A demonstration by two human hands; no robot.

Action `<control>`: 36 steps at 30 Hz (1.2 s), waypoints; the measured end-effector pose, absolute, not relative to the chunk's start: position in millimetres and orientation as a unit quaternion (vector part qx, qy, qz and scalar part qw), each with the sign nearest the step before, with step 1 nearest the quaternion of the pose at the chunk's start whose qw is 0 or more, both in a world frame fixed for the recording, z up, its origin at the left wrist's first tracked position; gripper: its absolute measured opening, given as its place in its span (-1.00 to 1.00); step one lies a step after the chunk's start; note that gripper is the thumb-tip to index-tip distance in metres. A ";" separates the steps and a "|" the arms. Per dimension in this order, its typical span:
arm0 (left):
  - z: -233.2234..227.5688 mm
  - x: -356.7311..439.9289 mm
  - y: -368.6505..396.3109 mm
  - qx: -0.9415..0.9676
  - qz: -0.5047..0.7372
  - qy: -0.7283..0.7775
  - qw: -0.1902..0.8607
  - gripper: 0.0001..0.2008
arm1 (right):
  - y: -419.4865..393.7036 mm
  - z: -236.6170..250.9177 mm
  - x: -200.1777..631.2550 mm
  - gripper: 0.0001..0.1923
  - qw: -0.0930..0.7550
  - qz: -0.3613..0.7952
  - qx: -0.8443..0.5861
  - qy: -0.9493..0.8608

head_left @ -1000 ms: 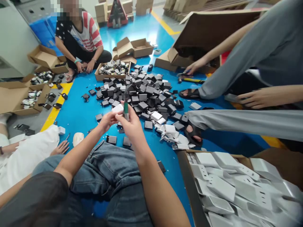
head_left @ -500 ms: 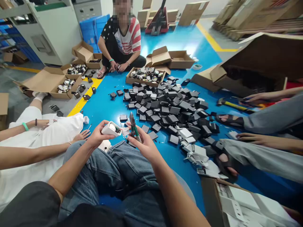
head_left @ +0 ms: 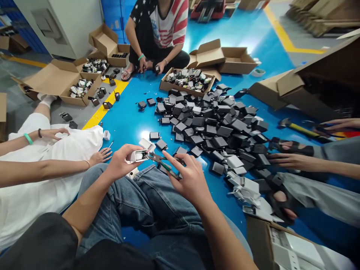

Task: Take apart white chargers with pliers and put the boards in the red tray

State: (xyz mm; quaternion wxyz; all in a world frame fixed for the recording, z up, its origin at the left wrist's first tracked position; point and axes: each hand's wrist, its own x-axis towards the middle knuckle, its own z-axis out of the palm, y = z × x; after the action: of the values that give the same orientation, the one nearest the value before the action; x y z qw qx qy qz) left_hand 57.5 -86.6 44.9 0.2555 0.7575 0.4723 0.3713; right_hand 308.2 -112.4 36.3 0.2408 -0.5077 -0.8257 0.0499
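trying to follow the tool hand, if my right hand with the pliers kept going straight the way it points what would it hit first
The right hand points its pliers leftward at the white casing gripped in the left hand. That casing would likely be met first; the tips look almost on it, though depth is unclear.

The floor (head_left: 132, 123) is bright blue, with a yellow stripe (head_left: 105, 108) at ten o'clock and grey beyond it. The heap of small casings (head_left: 216, 127) toward one o'clock is mostly black and dark grey, with a few white ones (head_left: 244, 187) at its three o'clock edge. The left hand (head_left: 120, 163) holds a white casing (head_left: 137, 155); the pliers (head_left: 165, 165) in the right hand (head_left: 191, 180) seem to have green grips. The jeans (head_left: 140, 202) are dark blue. The cardboard boxes (head_left: 59, 80) are plain brown. At twelve o'clock, a person's shirt (head_left: 165, 22) shows red and white stripes with white stars on black.
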 end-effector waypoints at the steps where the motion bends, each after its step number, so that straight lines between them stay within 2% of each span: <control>1: 45.3 57.3 -86.3 0.775 0.369 0.455 0.238 -0.70 | -113.3 37.5 307.7 -0.43 0.229 0.026 -0.507 -0.830; 9: 40.8 54.4 -83.5 0.833 0.323 0.406 0.194 -0.66 | -118.0 47.4 303.0 -0.51 0.186 -0.078 -0.504 -0.840; 14: 44.4 53.9 -83.6 0.854 0.281 0.395 0.192 -0.67 | -121.3 50.3 301.7 -0.42 0.145 -0.110 -0.496 -0.849; 17: 47.8 54.0 -83.5 0.861 0.250 0.394 0.203 -0.67 | -122.5 50.1 301.0 -0.44 0.137 -0.120 -0.491 -0.852; 23: 50.3 47.0 -82.0 0.878 0.164 0.383 0.235 -0.66 | -123.2 43.9 298.5 -0.55 0.143 -0.111 -0.467 -0.865; 29: 49.1 39.6 -79.3 0.866 0.038 0.405 0.291 -0.64 | -124.0 32.2 295.2 -0.59 0.105 -0.057 -0.458 -0.881; 36: 56.1 35.9 -84.4 0.878 0.035 0.399 0.262 -0.66 | -124.8 37.2 285.5 -0.78 0.067 -0.033 -0.477 -0.876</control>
State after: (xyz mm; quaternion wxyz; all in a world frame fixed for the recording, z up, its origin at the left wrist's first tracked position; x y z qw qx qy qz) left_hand 35.9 -84.4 56.1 0.2615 0.8780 0.3995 0.0348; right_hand 285.5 -124.8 37.2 0.0672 -0.4770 -0.8757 -0.0331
